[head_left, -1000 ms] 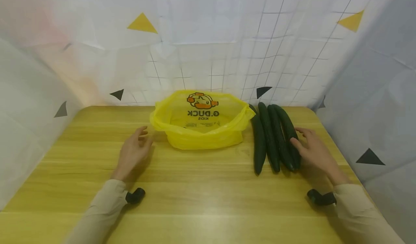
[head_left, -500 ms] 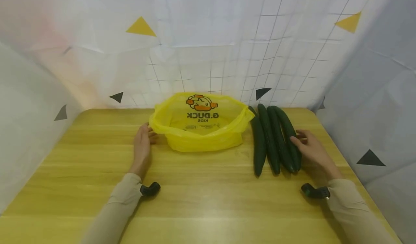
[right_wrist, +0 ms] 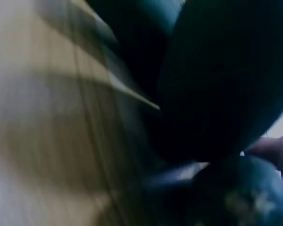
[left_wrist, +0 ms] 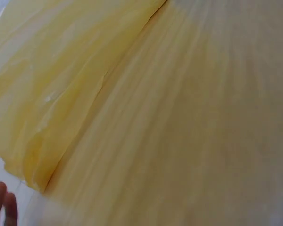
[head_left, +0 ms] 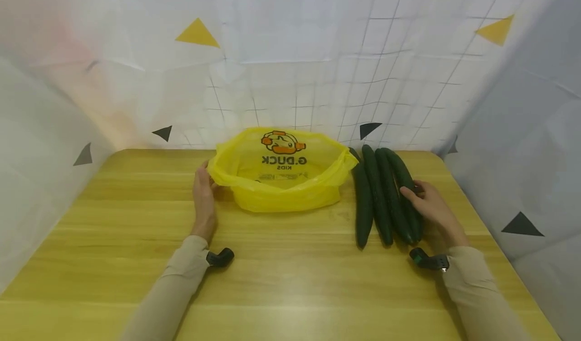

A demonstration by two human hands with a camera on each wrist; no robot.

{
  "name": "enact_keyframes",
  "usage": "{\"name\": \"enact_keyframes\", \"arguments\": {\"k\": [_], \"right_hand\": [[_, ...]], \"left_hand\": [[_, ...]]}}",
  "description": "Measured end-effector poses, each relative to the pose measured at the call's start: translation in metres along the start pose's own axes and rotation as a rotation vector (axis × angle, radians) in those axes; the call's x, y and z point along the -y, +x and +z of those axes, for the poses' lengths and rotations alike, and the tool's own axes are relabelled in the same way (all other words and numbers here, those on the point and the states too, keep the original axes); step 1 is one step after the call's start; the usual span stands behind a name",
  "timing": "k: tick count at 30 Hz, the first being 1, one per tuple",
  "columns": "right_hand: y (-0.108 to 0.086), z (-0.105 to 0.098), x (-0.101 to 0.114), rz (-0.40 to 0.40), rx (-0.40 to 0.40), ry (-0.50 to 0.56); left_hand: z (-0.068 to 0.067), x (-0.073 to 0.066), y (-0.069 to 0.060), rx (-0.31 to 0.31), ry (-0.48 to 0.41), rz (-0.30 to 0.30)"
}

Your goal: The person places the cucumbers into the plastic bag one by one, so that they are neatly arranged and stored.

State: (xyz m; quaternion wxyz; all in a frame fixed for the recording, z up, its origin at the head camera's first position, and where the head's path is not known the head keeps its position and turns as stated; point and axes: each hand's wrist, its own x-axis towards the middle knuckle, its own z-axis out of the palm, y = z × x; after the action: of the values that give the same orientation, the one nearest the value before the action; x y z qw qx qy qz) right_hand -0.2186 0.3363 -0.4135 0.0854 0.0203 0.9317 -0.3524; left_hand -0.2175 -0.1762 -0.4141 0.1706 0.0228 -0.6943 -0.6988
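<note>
On the desk (head_left: 290,280) the bag (head_left: 287,200) gapes, and just right of it four cucumbers (head_left: 381,205) lie side by side. My left hand (head_left: 204,194) has just come in to the bag's left edge, fingers loose, clasping nothing; my right hand (head_left: 433,207) pinches the rightmost cucumber (head_left: 401,173). I judge that puts both in place, with nothing lifted.

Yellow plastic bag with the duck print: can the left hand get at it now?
Most likely yes: the left hand is at the left edge of the yellow plastic bag, nothing visible between them.
</note>
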Motion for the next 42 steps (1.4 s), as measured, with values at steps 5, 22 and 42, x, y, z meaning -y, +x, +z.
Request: {"name": "enact_keyframes", "arguments": {"k": [5, 22, 42], "right_hand": [[-0.003, 0.001, 0.005, 0.021, -0.017, -0.006], [-0.009, 0.008, 0.018, 0.047, -0.093, -0.098], [-0.020, -0.002, 0.021, 0.082, -0.064, 0.049]], "left_hand": [[-0.001, 0.001, 0.003, -0.010, -0.022, 0.032], [-0.015, 0.001, 0.004, 0.049, 0.045, 0.046], [-0.020, 0.003, 0.005, 0.082, 0.006, 0.022]]}}
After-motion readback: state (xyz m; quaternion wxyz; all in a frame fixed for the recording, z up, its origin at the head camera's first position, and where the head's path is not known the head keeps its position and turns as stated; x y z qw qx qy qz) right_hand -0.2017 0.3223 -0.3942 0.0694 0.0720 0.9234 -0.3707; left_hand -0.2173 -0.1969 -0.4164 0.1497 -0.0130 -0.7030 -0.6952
